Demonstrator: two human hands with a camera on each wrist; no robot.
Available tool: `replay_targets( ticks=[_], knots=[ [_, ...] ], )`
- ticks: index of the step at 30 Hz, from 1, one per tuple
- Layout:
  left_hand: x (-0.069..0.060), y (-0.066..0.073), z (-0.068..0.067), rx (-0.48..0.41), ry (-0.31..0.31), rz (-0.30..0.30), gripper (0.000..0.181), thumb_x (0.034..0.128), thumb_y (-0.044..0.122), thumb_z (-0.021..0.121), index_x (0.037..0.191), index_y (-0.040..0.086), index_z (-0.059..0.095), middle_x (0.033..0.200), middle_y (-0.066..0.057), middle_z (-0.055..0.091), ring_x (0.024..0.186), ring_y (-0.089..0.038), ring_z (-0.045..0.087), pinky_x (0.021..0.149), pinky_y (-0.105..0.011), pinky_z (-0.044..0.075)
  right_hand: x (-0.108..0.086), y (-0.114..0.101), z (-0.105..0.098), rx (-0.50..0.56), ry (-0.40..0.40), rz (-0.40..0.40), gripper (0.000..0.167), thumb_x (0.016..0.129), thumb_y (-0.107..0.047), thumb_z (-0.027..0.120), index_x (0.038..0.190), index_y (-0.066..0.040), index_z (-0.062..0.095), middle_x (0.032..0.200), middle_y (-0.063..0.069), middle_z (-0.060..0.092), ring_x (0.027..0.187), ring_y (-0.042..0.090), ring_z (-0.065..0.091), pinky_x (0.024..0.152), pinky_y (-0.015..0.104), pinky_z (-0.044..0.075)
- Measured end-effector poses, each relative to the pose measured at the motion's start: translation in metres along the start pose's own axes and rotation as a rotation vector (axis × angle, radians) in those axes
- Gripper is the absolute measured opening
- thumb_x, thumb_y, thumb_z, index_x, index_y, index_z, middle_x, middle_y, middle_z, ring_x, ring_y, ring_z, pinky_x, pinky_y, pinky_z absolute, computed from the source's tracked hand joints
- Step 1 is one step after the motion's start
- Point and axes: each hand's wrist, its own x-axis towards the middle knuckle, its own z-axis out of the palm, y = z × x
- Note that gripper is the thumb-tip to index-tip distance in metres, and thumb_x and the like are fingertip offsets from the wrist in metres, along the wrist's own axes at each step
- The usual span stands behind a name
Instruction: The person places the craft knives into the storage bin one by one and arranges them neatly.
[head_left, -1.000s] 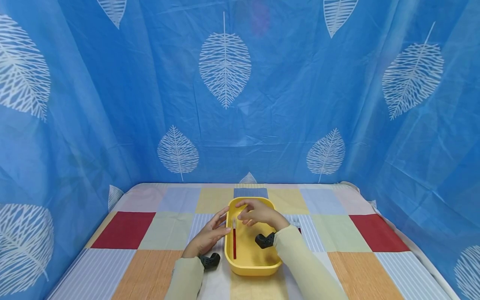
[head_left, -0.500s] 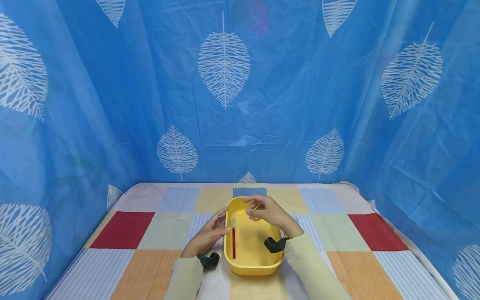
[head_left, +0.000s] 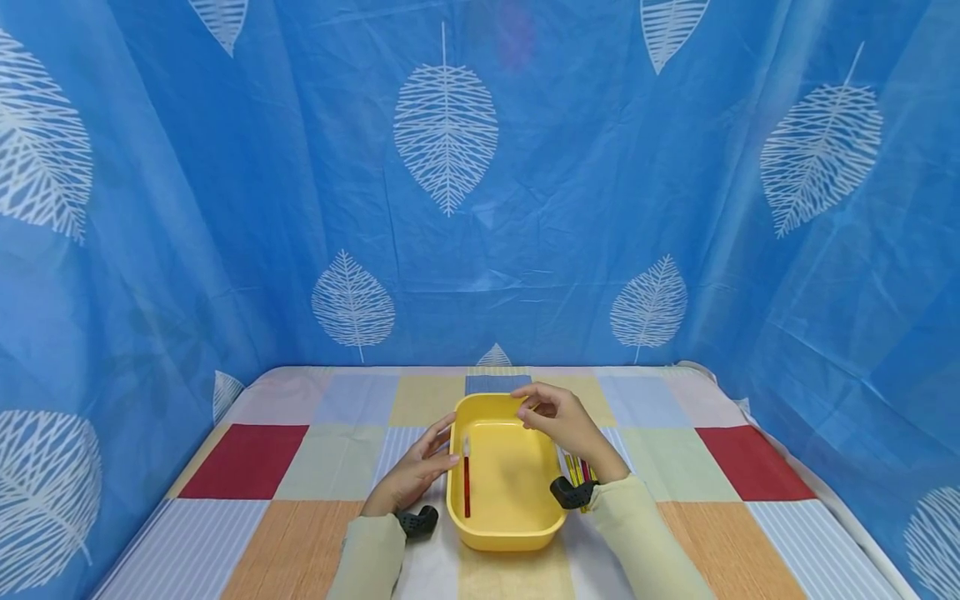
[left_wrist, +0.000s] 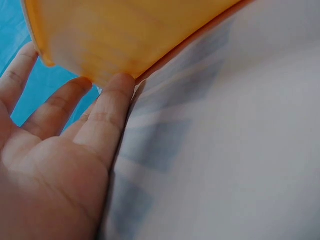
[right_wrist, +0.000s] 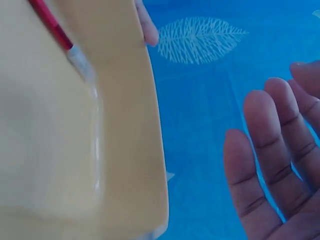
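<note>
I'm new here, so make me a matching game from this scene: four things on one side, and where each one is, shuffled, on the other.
Things:
1. Red-handled brush
2. Left hand
3. Right hand
4. Colourful thin sticks

Places:
A. On the patchwork cloth, to the right of the yellow tray, partly hidden
B. Raised near the tray's right rim, holding nothing
C. Lying inside the tray
D. Touching the tray's left side

Pairs: 1-C, 2-D, 3-B, 4-A
</note>
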Motion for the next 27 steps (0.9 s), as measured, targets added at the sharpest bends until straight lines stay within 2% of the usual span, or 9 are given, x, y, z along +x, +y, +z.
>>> replay_targets(
  ticks=[4,8,11,15,23,27],
  knots=[
    [-0.001,0.000,0.000,0.002,0.003,0.002,0.084,0.1052,0.005,0.064,0.174,0.008,0.016,0.177,-0.029,0.012,0.162,-0.048,0.021,0.128,-0.055,0.030,-0.005,0.005,-0.003,-0.006,0.028,0.001,0.027,0.106,-0.002,0.066,0.131,0.009,0.069,0.100,0.019,0.073,0.082,0.011,0.071,0.081,0.031,0.064],
    [-0.001,0.001,0.001,0.004,0.009,0.000,0.084,0.1047,0.005,0.064,0.174,0.009,0.017,0.177,-0.030,0.012,0.162,-0.049,0.021,0.128,-0.056,0.029,-0.010,0.009,-0.009,-0.019,0.053,0.002,0.026,0.106,-0.002,0.066,0.130,0.008,0.070,0.098,0.012,0.074,0.082,0.012,0.072,0.082,0.040,0.066],
    [-0.001,0.001,0.001,0.006,0.011,-0.001,0.085,0.1044,0.005,0.065,0.174,0.009,0.017,0.177,-0.030,0.013,0.162,-0.049,0.021,0.128,-0.056,0.029,-0.013,0.010,-0.015,-0.028,0.067,-0.005,0.026,0.106,-0.001,0.066,0.129,0.009,0.070,0.098,0.015,0.074,0.082,0.024,0.074,0.083,0.046,0.066],
    [-0.001,0.002,0.001,0.005,0.012,-0.001,0.086,0.1041,0.006,0.067,0.174,0.008,0.017,0.177,-0.030,0.012,0.162,-0.049,0.021,0.128,-0.056,0.029,-0.017,0.014,-0.023,-0.036,0.082,0.000,0.026,0.106,-0.002,0.066,0.130,0.009,0.070,0.101,0.026,0.072,0.085,0.036,0.074,0.082,0.041,0.066],
    [-0.001,0.002,0.002,0.011,0.023,-0.012,0.086,0.1038,0.007,0.068,0.174,0.009,0.018,0.177,-0.029,0.012,0.162,-0.049,0.019,0.128,-0.058,0.027,-0.026,0.032,-0.038,-0.028,0.122,0.043,0.027,0.106,-0.002,0.067,0.130,0.010,0.069,0.101,0.033,0.069,0.082,0.020,0.074,0.082,0.040,0.067],
    [-0.001,0.002,0.002,0.015,0.025,-0.011,0.086,0.1038,0.006,0.067,0.174,0.009,0.018,0.177,-0.029,0.012,0.162,-0.049,0.019,0.128,-0.058,0.027,-0.032,0.043,-0.044,-0.044,0.150,0.069,0.027,0.105,-0.003,0.068,0.129,0.010,0.069,0.099,0.028,0.070,0.081,0.023,0.073,0.079,0.037,0.065]
  ],
)
